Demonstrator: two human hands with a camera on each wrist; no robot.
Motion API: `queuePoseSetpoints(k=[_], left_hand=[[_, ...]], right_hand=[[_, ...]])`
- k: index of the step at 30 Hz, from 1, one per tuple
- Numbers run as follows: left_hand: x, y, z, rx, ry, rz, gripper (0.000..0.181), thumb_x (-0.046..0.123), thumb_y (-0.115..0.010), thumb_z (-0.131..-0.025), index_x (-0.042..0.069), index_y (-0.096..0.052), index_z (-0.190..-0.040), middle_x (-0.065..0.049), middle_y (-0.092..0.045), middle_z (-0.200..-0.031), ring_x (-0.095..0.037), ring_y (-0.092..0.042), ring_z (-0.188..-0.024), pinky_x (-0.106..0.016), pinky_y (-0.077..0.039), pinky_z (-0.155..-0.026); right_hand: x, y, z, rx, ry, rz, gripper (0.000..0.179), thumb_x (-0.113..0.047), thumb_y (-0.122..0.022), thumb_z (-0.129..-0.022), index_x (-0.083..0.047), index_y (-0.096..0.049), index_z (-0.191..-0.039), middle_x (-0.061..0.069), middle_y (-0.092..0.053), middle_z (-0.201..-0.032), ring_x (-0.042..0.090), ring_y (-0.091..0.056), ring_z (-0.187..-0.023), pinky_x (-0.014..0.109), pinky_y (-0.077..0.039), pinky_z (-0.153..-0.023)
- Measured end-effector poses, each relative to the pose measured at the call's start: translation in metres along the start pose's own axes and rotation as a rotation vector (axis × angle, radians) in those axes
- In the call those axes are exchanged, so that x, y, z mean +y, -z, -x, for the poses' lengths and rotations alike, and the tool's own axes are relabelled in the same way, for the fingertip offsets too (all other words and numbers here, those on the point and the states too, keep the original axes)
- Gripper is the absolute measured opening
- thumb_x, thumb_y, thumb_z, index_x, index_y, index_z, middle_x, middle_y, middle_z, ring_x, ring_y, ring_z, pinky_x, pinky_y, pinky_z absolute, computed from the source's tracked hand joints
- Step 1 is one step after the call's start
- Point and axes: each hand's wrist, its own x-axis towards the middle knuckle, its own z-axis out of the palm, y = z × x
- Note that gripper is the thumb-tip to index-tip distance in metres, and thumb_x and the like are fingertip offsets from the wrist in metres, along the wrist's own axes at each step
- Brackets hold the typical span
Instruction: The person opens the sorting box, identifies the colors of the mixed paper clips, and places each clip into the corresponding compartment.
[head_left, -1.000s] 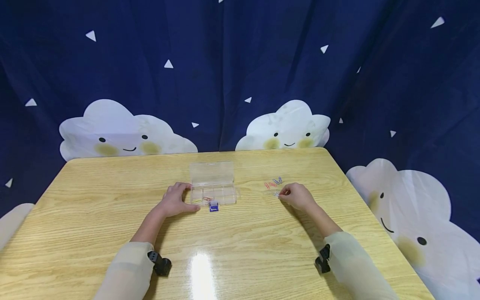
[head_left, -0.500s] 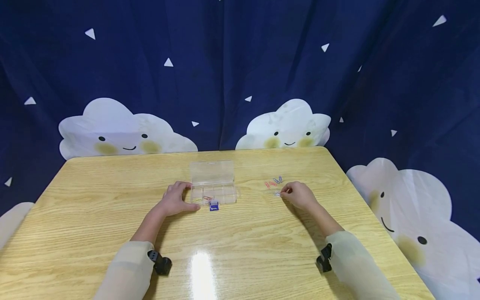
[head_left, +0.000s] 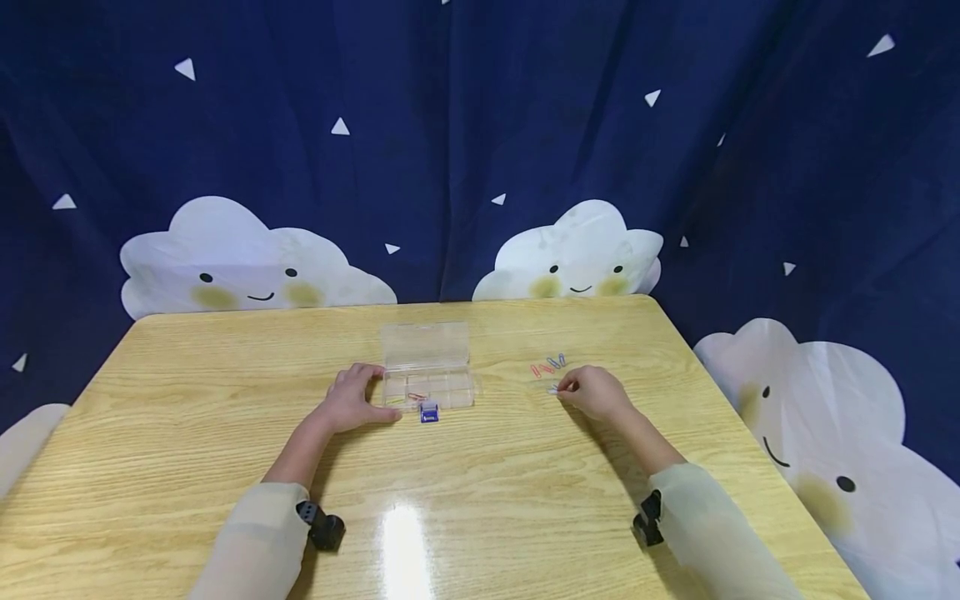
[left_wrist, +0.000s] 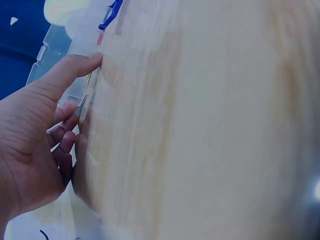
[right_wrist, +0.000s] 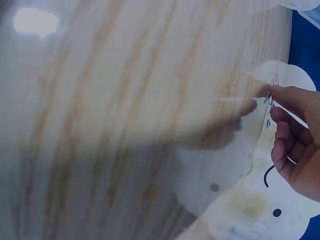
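A clear plastic compartment box (head_left: 425, 344) stands on the table with its lid raised at the back. My left hand (head_left: 350, 402) holds the box's left end, thumb along the front edge and fingers at the side. Inside lie a red paper clip (head_left: 417, 397) and something thin and yellow (head_left: 394, 402) in the front left compartments. To the right of the box, my right hand (head_left: 597, 392) pinches a white paper clip (head_left: 552, 390) at the tabletop between thumb and fingertip. In the right wrist view, the thumb (right_wrist: 285, 94) partly hides the clip.
Just behind the right fingertips lie red paper clips (head_left: 536, 371) and blue paper clips (head_left: 552, 362). A small blue piece (head_left: 429, 412) sits at the box's front edge. The wooden table (head_left: 480, 500) ends at a dark blue curtain (head_left: 442, 150) with cloud prints.
The right fingertips shift slightly right, then back left over the white clips, covering more of them now. My left hand and the box stay put.
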Motion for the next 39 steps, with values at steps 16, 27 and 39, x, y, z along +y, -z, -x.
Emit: queuePoseSetpoints(k=[16, 27, 39], left_hand=[[-0.001, -0.002, 0.0, 0.006, -0.007, -0.013, 0.081, 0.05, -0.072, -0.062, 0.008, -0.042, -0.124, -0.013, -0.037, -0.131, -0.033, -0.031, -0.115, -0.051, -0.024, -0.095], [-0.002, -0.002, -0.001, 0.005, 0.004, -0.009, 0.08, 0.05, -0.073, -0.062, 0.008, -0.042, -0.124, -0.013, -0.037, -0.13, -0.032, -0.031, -0.115, -0.05, -0.025, -0.095], [-0.001, 0.0, -0.001, -0.006, 0.003, 0.008, 0.081, 0.05, -0.072, -0.062, 0.008, -0.041, -0.125, -0.014, -0.035, -0.132, -0.033, -0.029, -0.116, -0.051, -0.024, -0.095]], right_hand=[[-0.008, 0.002, -0.004, -0.011, -0.011, -0.074, 0.011, -0.025, -0.061, -0.082, -0.015, -0.066, -0.085, -0.003, -0.058, -0.066, 0.01, -0.048, -0.054, 0.025, -0.038, -0.051], [-0.023, 0.004, -0.007, -0.024, 0.026, -0.101, 0.012, -0.024, -0.06, -0.083, -0.014, -0.066, -0.085, 0.0, -0.058, -0.062, 0.009, -0.046, -0.05, 0.025, -0.036, -0.05], [-0.041, 0.001, -0.014, -0.011, 0.074, -0.09, 0.011, -0.024, -0.06, -0.083, -0.014, -0.066, -0.085, -0.004, -0.057, -0.06, 0.008, -0.047, -0.051, 0.029, -0.04, -0.062]])
